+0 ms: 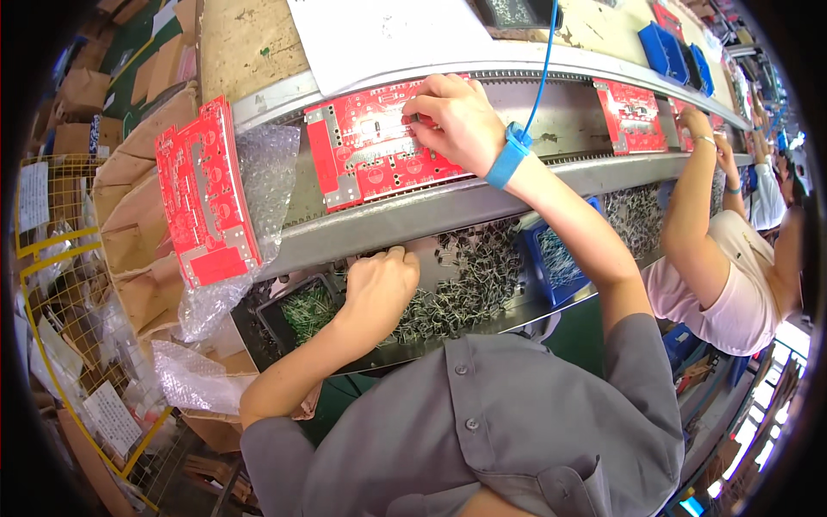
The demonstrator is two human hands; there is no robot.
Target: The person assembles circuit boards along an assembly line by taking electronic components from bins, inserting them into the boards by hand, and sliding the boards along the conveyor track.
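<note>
A red circuit board [379, 138] lies on the conveyor track in front of me. Over its middle is my right hand [457, 121], the thumb and fingers pinched on a small dark electronic component [419, 118]. A blue wrist strap with a cord is on that wrist. My left hand [383, 289] is closed, knuckles up, above the metal parts tray [439, 338]; its fingertips are hidden, so what they hold cannot be made out. Loose black components with wire leads [474, 276] are heaped right of it, and a black bin of green parts [306, 312] is on its left.
A stack of red boards [207, 194] leans at the track's left end beside bubble wrap [271, 172]. A blue bin [551, 258] of small parts is on the right. The blue cord [544, 69] hangs down to my right wrist. Farther right, a co-worker's arms [693, 181] reach over more boards.
</note>
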